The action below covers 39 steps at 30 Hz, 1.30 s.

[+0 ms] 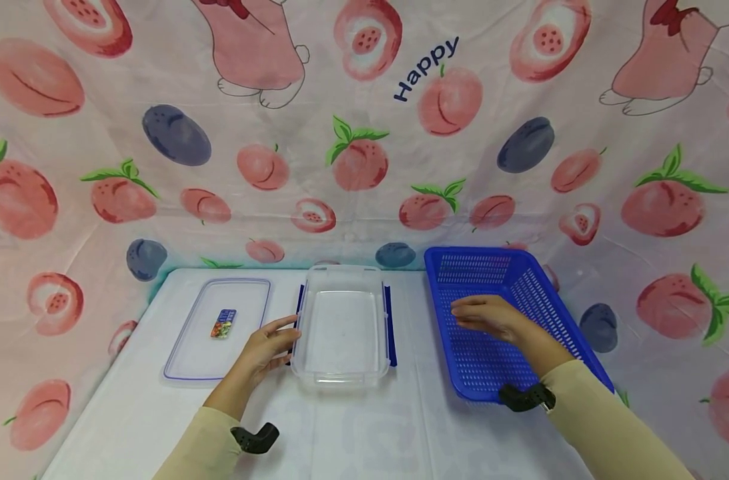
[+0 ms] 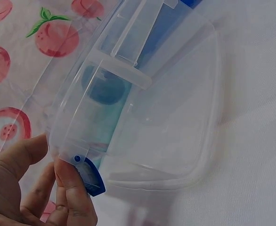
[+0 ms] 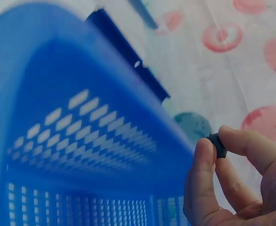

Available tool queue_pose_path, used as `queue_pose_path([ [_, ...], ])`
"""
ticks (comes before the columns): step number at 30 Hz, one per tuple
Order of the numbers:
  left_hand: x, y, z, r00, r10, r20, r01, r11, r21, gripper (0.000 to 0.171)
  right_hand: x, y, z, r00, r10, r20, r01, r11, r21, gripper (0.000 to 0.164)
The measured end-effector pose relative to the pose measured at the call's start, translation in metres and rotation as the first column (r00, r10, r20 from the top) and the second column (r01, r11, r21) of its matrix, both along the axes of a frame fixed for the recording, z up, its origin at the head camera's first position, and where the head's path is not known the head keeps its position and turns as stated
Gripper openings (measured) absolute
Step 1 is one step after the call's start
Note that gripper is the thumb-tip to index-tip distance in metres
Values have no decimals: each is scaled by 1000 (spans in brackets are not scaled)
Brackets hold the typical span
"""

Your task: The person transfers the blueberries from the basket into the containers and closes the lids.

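Observation:
A clear plastic food container [image 1: 342,327] stands uncovered on the table, a blue locking clip [image 1: 391,327] hanging along each long side. My left hand [image 1: 269,350] holds its left rim; in the left wrist view the thumb [image 2: 36,146] and fingers [image 2: 72,188] meet at the rim beside a blue clip [image 2: 92,178]. Over the blue perforated basket [image 1: 460,373], my right hand [image 1: 490,317] is raised. Between its thumb and fingertips it pinches a small dark blueberry [image 3: 216,145], hidden by the hand in the head view.
A clear lid [image 1: 190,357] with a blue-edged seal and a small fruit label [image 1: 223,323] lies flat left of the container. White cloth [image 1: 364,433] covers the table. A fruit-print curtain [image 1: 316,133] rises right behind the basket and container.

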<state>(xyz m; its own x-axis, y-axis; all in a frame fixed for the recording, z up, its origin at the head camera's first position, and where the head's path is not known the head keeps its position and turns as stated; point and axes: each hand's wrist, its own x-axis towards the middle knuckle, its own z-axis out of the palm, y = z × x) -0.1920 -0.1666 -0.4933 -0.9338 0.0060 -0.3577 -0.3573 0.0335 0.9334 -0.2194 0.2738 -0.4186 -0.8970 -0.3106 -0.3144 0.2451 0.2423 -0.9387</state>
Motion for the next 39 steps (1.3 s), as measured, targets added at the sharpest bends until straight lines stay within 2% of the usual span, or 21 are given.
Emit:
queue_pose_path([
  [5, 0, 0, -1, 1000, 4, 0, -4, 1000, 9, 52, 1, -18, 1, 999, -32, -2, 32, 999, -34, 50],
  [12, 0, 0, -1, 1000, 14, 5, -14, 1000, 25, 53, 1, -45, -2, 999, -37, -1, 37, 996, -80, 49],
  [22, -1, 1, -3, 1000, 27, 14, -28, 999, 36, 54, -3, -76, -11, 998, -42, 55, 51, 981, -189, 44],
  [30, 1, 0, -2, 1000, 7, -5, -6, 998, 66, 57, -6, -94, -16, 999, -28, 38, 35, 984, -176, 42],
  [39, 1, 1, -3, 1000, 10, -6, -10, 998, 59, 56, -11, -108, -16, 995, -78, 57, 88, 976, -199, 46],
])
